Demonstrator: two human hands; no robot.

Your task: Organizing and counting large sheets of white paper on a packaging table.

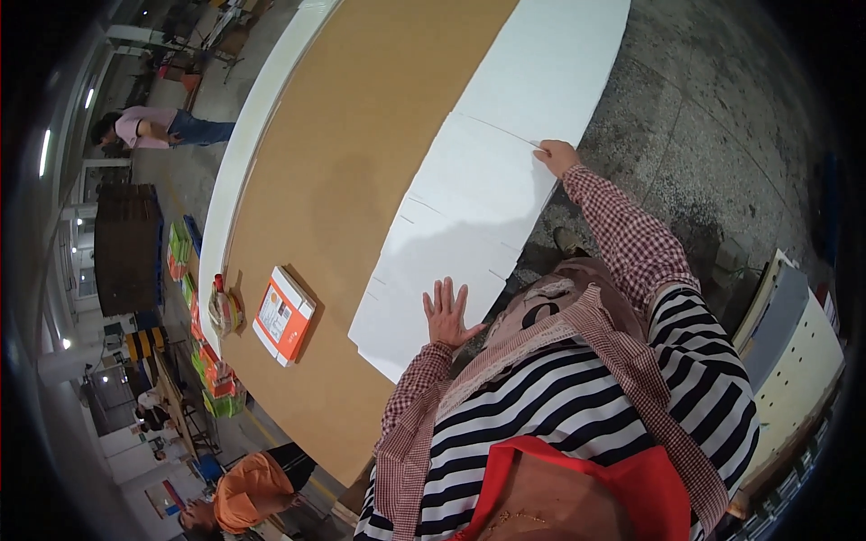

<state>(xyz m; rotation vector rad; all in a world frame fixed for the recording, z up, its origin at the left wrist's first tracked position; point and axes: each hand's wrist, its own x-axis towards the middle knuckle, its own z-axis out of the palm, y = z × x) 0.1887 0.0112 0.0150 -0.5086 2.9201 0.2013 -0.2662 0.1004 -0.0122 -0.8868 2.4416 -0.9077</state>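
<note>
We hold our left grip (445, 311) open, fingers spread and palm down on the white cardboard sheet (451, 207), probably to keep it flat. Our right grip (557, 158) appears closed on the sheet's near edge, thumb and fingers drawn together; we judge that this steadies the margin where the fingertips meet a thin dark line. The sheet lies on the counter (347, 171), running beneath our left grip and on past our right grip. The orange-and-white printed packet (286, 316) rests to the left of our left grip, clear of the sheet, perhaps so that it does not get in the way; beyond it, farther from that grip, stands what looks like a tape dispenser (224, 308).

The sheet is matt white, long and flat, with short slits between our two grips and a stepped far edge. Whether the line by our right grip is a cut or a joint, we cannot tell. A soft shadow falls between the grips.
</note>
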